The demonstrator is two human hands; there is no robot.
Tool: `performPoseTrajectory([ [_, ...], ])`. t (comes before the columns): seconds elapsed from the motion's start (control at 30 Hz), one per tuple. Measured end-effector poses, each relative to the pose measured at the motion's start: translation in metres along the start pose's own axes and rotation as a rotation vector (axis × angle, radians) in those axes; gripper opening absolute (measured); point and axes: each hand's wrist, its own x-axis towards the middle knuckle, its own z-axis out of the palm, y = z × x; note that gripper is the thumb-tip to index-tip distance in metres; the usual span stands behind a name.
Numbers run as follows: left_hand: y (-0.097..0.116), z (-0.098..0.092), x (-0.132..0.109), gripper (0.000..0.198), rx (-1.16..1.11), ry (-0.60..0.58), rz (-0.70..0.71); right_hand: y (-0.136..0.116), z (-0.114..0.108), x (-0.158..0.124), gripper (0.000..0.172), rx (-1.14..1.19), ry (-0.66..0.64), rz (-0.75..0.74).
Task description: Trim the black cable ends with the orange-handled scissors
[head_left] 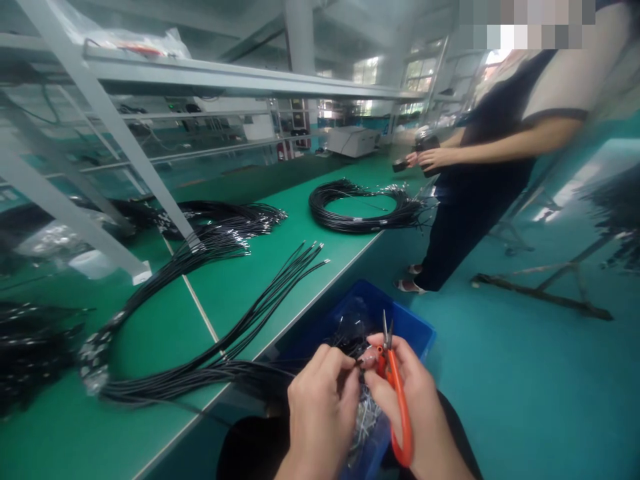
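Pinching a thin black cable end (356, 362) between thumb and fingertips of the left hand (323, 407), closed on it just over the blue bin (417, 327). Holding orange-handled snips (397, 393) in the right hand (415, 413), fingers wrapped shut round the handle loop, blades pointing up and away from the grip, just beside the pinched cable end.

Judging the cable as light, limp and slightly springy: likely sagging either side of the pinch, so best gripped close to the tip, right where the fingertips are meeting. Probably smooth-jacketed and apt to slide through a loose pinch. Judging the snips as light but sharp, tips narrow, safest held by the orange loop well behind the blades.

Trailing leftward from the pinch, a black cable bundle (210, 360) lying across the green bench (250, 280), with another coiled bundle (360, 207) well beyond the hands. Standing farther off to the right, another person (480, 153) holding a dark tool in both hands.

Hard to make out: the exact cable tip, hidden between the fingers; whether the blades are parted or closed; the contents of the bin, mostly covered by both hands, showing only pale scraps and dark strands. Both wrists cut off at the lower edge.
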Motion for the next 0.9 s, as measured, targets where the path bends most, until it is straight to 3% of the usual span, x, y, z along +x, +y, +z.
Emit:
performPoseTrajectory([
  [0.1, -0.006, -0.007, 0.007, 0.012, -0.174, -0.033, -0.106, -0.007, -0.009, -0.002, 0.036, 0.002, -0.090, 0.012],
  [0.23, -0.011, -0.016, 0.014, 0.011, -0.407, -0.070, -0.210, -0.023, -0.029, -0.007, 0.031, 0.040, -0.485, 0.222],
  [0.33, -0.012, -0.022, 0.018, 0.011, -0.603, -0.101, -0.309, -0.029, -0.038, -0.011, 0.028, 0.025, -0.638, 0.342],
  [0.57, -0.011, -0.027, 0.021, 0.014, -0.860, -0.183, -0.374, -0.027, -0.034, -0.010, 0.024, 0.024, -0.681, 0.410],
  [0.73, -0.012, -0.024, 0.019, 0.014, -0.869, -0.199, -0.361, -0.019, -0.033, -0.005, 0.023, 0.107, -0.708, 0.354],
  [0.9, -0.011, -0.023, 0.018, 0.012, -0.797, -0.176, -0.323, -0.015, -0.031, 0.001, 0.023, 0.128, -0.760, 0.388],
])
